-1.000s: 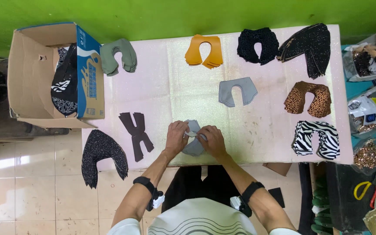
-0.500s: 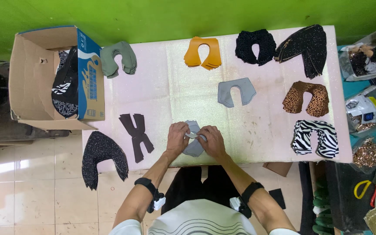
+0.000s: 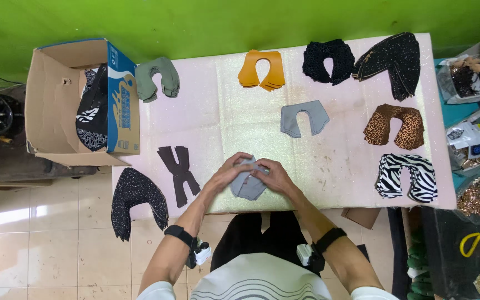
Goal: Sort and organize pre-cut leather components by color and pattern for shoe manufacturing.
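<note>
Both my hands rest on a small grey fabric piece (image 3: 246, 188) near the front edge of the pale pink table (image 3: 223, 119). My left hand (image 3: 228, 173) pinches its upper left part. My right hand (image 3: 273, 175) grips its upper right part. The fingers of both hands meet over the top of the piece and hide it there. Each wrist carries a black band with a small white device.
Cut fabric pieces lie around: dark brown (image 3: 179, 173), black speckled (image 3: 134, 200), green (image 3: 158, 78), orange (image 3: 262, 69), black (image 3: 328, 60), dark glitter (image 3: 393, 61), grey (image 3: 304, 118), leopard (image 3: 394, 126), zebra (image 3: 406, 176). A cardboard box (image 3: 56, 103) stands left. Bags sit at right.
My hands have shifted slightly on the grey piece, with the fingers working at its top edge. The other pieces lie where they were.
</note>
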